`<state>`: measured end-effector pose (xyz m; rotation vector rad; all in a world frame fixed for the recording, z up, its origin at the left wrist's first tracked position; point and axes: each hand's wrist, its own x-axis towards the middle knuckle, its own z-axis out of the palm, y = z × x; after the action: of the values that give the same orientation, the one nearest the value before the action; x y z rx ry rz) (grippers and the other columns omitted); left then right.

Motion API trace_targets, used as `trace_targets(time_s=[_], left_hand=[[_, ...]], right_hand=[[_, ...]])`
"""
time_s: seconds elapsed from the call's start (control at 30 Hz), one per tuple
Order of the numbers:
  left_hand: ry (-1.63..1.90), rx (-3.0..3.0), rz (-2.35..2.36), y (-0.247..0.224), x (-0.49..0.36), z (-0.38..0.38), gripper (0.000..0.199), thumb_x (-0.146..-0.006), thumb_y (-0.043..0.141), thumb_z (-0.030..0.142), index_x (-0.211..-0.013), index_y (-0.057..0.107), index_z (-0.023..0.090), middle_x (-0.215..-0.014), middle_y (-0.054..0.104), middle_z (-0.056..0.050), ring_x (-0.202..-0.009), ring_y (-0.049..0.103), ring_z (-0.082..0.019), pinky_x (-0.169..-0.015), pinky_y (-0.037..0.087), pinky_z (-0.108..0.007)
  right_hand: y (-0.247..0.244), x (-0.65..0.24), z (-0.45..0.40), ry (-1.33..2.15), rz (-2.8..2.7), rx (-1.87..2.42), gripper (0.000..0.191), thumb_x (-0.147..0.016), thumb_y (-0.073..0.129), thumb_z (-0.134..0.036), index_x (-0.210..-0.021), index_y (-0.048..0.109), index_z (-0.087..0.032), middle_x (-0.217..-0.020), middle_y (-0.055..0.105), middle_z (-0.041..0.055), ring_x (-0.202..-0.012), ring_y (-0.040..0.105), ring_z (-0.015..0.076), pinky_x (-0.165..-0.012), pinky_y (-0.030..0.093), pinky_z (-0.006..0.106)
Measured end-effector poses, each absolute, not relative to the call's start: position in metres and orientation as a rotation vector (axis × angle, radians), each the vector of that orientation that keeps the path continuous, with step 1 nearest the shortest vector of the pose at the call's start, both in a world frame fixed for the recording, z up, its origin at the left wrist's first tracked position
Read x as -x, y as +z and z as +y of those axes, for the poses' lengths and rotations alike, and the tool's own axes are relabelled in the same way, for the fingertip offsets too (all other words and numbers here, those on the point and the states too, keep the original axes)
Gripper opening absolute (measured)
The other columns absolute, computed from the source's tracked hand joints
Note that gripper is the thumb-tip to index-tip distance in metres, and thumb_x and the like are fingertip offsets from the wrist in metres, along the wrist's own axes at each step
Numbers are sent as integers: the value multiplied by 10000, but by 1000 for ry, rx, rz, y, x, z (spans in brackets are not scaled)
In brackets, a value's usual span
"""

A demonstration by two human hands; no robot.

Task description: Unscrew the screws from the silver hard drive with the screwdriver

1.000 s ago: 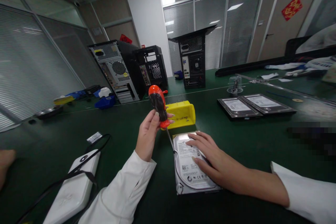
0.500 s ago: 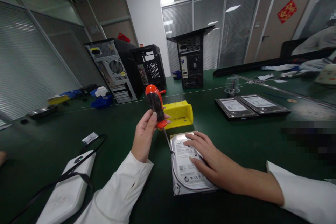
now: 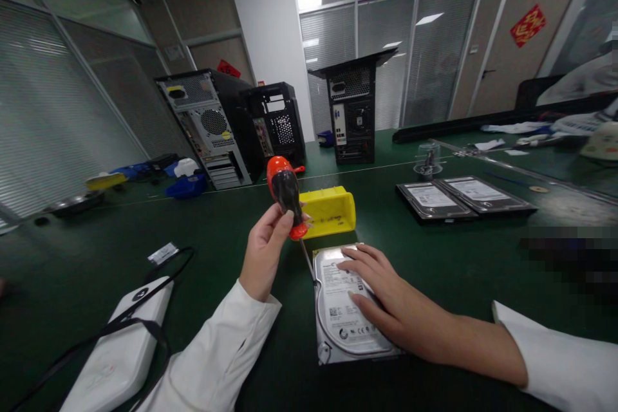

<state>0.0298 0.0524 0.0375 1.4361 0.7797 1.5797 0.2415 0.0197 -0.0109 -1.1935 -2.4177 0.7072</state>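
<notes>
A screwdriver (image 3: pixel 286 192) with a red and black handle is gripped by my left hand (image 3: pixel 264 251), its shaft slanting down to the right. The tip meets the left edge of a silver hard drive (image 3: pixel 333 315) that lies label up on the green table. My right hand (image 3: pixel 386 296) rests on the drive's label with its fingers spread, covering the right part of it. Just behind the drive and my left hand stands a yellow bin (image 3: pixel 333 211) with small dark bits inside.
Two more hard drives (image 3: pixel 429 201) lie side by side at the right. A white device (image 3: pixel 120 341) with a black strap is at the left. Computer cases (image 3: pixel 355 116) stand at the back, near a blue bin (image 3: pixel 186 187). A clear plastic dome (image 3: pixel 429 158) sits behind the drives.
My left hand has turned slightly around the screwdriver handle, the thumb now further right. The screwdriver tip stays at the drive's edge, and my right hand keeps its place on the drive.
</notes>
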Motion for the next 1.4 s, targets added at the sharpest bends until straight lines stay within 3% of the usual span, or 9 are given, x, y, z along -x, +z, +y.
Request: trace_targets(time_s=[0.2,0.43,0.63,0.9,1.1,1.4], left_hand=[[1643,-1396,745,39,-33,52,330,-683,726,401,-933,647,200,-785,628,0,-767,604,-132,-745,502,-207],[1651,-1474,730,40,-34,49,380,-634,765,385,-943,648,197,-916,670,-33,-848,624,-171,-780,507,-239],[1678,-1510,769,38,-32,49,301,-665,755,329,-929,676,208,-928,679,-18,-874,619,-158,-772,507,-209],[1682,-1510,788,40,-31,49,300,-650,762,298,-918,691,184,-992,690,-55,-919,624,-204,-791,521,-266],[1665,-1518,751,40,-33,49,326,-672,748,305,-966,662,195,-951,691,-37,-838,647,-164,-749,519,-220],[1692,-1551,846,40,-33,47,313,-725,706,319,-990,653,162,-919,700,-60,-865,659,-195,-753,538,-253]], right_hand=[[-11,-242,20,725,-2408,1192,490,-871,312,-476,-1310,352,-262,-1439,199,-24,-1360,69,205,-1134,184,440],[-10,-243,19,681,-2421,1207,474,-872,315,-465,-1306,346,-276,-1437,202,-46,-1362,58,175,-1143,178,416],[-9,-241,19,690,-2414,1197,478,-870,328,-445,-1305,363,-249,-1434,213,-17,-1360,71,191,-1141,175,424],[-11,-241,19,676,-2428,1212,481,-869,315,-471,-1309,340,-280,-1437,198,-51,-1360,60,175,-1145,176,414],[-10,-241,19,681,-2446,1230,480,-872,297,-482,-1310,328,-289,-1440,183,-67,-1361,50,161,-1147,174,406],[-8,-241,19,680,-2456,1275,466,-870,296,-478,-1309,308,-321,-1439,163,-111,-1362,22,135,-1160,148,380]])
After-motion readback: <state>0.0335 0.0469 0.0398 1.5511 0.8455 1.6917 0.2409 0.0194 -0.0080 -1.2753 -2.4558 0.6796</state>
